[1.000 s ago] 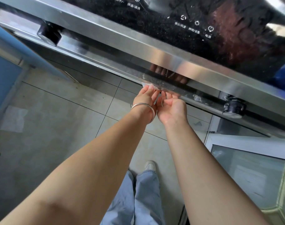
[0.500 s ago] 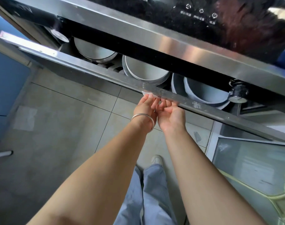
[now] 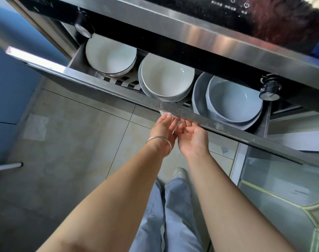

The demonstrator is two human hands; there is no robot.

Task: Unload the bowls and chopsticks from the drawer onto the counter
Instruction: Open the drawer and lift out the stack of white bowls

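The steel drawer (image 3: 227,124) stands pulled out below the black control panel. Inside it sit a white bowl with a dark rim (image 3: 110,55) at the left, a stack of white bowls (image 3: 167,77) in the middle, and a pale blue bowl (image 3: 233,100) resting on a blue plate at the right. My left hand (image 3: 163,128), with a silver bangle at the wrist, and my right hand (image 3: 192,137) are side by side under the drawer's front edge, fingers hooked on it. No chopsticks are visible.
Two round black knobs (image 3: 268,90) flank the drawer opening. A blue cabinet (image 3: 11,84) stands at the left, a glass-fronted door (image 3: 282,188) at the lower right. Tiled floor, my jeans and a shoe (image 3: 179,172) lie below.
The drawer was shut, then slid out toward me with both hands on its front edge. The bowls inside have come into view.
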